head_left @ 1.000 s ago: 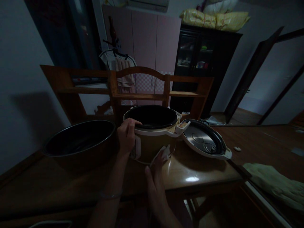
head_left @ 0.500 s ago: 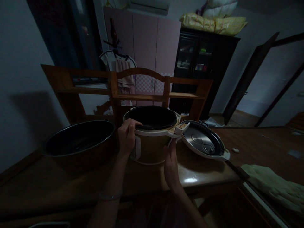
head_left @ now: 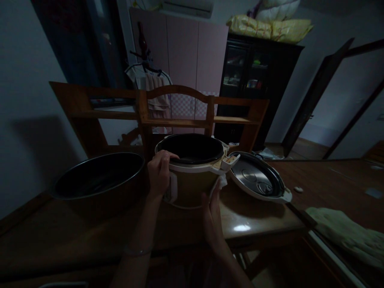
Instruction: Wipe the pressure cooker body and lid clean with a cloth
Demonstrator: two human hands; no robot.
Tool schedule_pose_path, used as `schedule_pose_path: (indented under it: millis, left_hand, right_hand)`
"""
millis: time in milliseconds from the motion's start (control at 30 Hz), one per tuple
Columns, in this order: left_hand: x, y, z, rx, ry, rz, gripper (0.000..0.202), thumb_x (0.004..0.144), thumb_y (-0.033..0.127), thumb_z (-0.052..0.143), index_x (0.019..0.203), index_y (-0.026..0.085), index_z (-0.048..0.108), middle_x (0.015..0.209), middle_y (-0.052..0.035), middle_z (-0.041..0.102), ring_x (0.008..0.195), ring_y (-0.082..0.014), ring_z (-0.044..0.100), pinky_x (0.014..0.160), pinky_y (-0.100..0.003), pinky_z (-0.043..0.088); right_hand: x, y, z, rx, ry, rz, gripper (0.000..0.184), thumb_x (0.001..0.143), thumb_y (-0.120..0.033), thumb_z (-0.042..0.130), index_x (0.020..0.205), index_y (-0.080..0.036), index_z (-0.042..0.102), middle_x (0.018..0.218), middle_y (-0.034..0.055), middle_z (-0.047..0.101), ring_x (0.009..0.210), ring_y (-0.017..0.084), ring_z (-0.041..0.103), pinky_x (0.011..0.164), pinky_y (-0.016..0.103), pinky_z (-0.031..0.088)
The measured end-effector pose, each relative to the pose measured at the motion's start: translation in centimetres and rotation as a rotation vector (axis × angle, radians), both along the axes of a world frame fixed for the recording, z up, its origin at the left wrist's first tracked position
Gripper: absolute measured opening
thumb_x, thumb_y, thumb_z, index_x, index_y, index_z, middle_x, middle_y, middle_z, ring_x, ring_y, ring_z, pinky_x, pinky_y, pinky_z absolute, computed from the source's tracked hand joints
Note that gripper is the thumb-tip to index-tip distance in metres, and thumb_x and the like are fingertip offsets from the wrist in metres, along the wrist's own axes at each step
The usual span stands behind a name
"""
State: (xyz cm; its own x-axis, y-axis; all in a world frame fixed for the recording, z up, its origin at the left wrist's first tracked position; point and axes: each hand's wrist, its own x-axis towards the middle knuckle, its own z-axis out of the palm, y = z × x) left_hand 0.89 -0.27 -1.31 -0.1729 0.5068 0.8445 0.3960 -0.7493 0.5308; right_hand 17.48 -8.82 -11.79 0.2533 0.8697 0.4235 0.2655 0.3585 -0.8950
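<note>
**Left hand [head_left: 159, 172] on the rim, right hand [head_left: 213, 216] with a white wipe at the side of an open cooker [head_left: 192, 188]**

The left hand is closed over the near-left part of the cooker's rim, one finger lying across the edge toward the dark interior. A thin bracelet [head_left: 139, 252] circles that wrist. The right hand, lower and on the other side, pinches the crumpled white wipe [head_left: 221, 182] against or right beside the cooker's outer wall, just below the pale latch piece [head_left: 230, 161]; whether it is cloth or paper cannot be told.

The cooker stands upright on the wooden bench [head_left: 246, 230], directly ahead of both hands and between them, its front wall facing the person. Its lid [head_left: 255, 176] lies to the right of it, inner metal face up, near the right hand. On the left, a little apart from the left hand, sits a wide dark pot [head_left: 99, 178], mouth upward.

Behind the cooker rises a wooden shelf [head_left: 177, 121]. Beyond stand a pink wardrobe [head_left: 183, 56] and a black cabinet [head_left: 273, 64] topped with yellow bundles [head_left: 270, 30]. Pale green fabric [head_left: 342, 232] lies at the far right.
</note>
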Motion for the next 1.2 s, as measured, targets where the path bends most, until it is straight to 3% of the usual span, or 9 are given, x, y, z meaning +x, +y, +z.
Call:
schedule_pose_path:
  millis: [200,367,533,700,900,1067,1200]
  left_hand:
    - [0.0,0.1,0.0,0.001,-0.01,-0.001,0.044,0.101,0.033,0.037,0.075,0.022,0.071,0.082,-0.0039,0.071,0.084,-0.0205,0.066,0.083,-0.034,0.046]
    - [-0.1,0.1,-0.1,0.004,0.004,0.011,0.044,0.1,0.032,0.037,0.076,0.023,0.072,0.083,-0.0041,0.072,0.084,-0.0206,0.066,0.083,-0.035,0.046]
    - [0.0,0.1,-0.1,-0.004,-0.003,0.023,0.044,0.101,0.035,0.037,0.076,0.023,0.071,0.082,-0.0038,0.071,0.084,-0.0207,0.065,0.082,-0.034,0.047]
    - [0.0,0.1,-0.1,0.004,-0.006,0.039,0.045,0.101,0.033,0.036,0.075,0.023,0.071,0.082,-0.0038,0.072,0.084,-0.0207,0.066,0.082,-0.035,0.047]
    - [0.1,0.2,-0.1,0.004,0.002,0.041,0.045,0.101,0.035,0.036,0.075,0.023,0.071,0.081,-0.0038,0.071,0.083,-0.0208,0.065,0.083,-0.035,0.047]
    - [0.1,0.3,-0.2,0.009,-0.007,0.037,0.046,0.102,0.036,0.036,0.075,0.023,0.071,0.081,-0.0039,0.071,0.083,-0.0208,0.065,0.083,-0.036,0.046]
    - [0.0,0.3,-0.3,0.01,0.001,0.021,0.046,0.102,0.037,0.036,0.075,0.023,0.071,0.083,-0.0042,0.071,0.085,-0.021,0.065,0.083,-0.035,0.047]
  right_hand:
    - [1.0,0.8,-1.8,-0.111,0.137,0.028,0.082,0.102,-0.059,0.038,0.162,-0.026,-0.006,0.168,-0.0012,-0.009,0.156,0.019,-0.006,0.127,0.049,0.006]
    - [1.4,0.7,-2.8,-0.168,0.168,0.046,0.088,0.099,-0.063,0.043,0.162,-0.024,-0.003,0.168,0.0006,-0.009,0.156,0.019,-0.008,0.127,0.049,0.002]
    - [1.1,0.2,-2.8,-0.196,0.216,0.071,0.09,0.096,-0.064,0.047,0.163,-0.022,0.002,0.169,0.0023,-0.003,0.156,0.02,-0.004,0.126,0.048,0.0]
    - [0.2,-0.8,-2.5,-0.259,0.297,0.086,0.095,0.093,-0.067,0.05,0.163,-0.019,0.007,0.17,0.006,0.007,0.157,0.021,0.005,0.127,0.046,0.005]
    - [-2.1,-2.4,-2.9,-0.407,0.381,0.106,0.104,0.089,-0.067,0.054,0.162,-0.011,0.006,0.169,0.0092,0.004,0.157,0.025,0.003,0.126,0.047,0.007]
    - [-3.6,-3.3,-3.7,-0.367,0.381,0.131,0.097,0.092,-0.056,0.057,0.163,-0.014,0.005,0.169,0.0063,0.002,0.156,0.023,-0.002,0.126,0.045,0.005]
    - [-3.6,-3.3,-3.5,-0.262,0.287,0.135,0.092,0.096,-0.051,0.052,0.162,-0.017,-0.002,0.169,0.0043,-0.009,0.155,0.021,-0.01,0.126,0.047,-0.001]
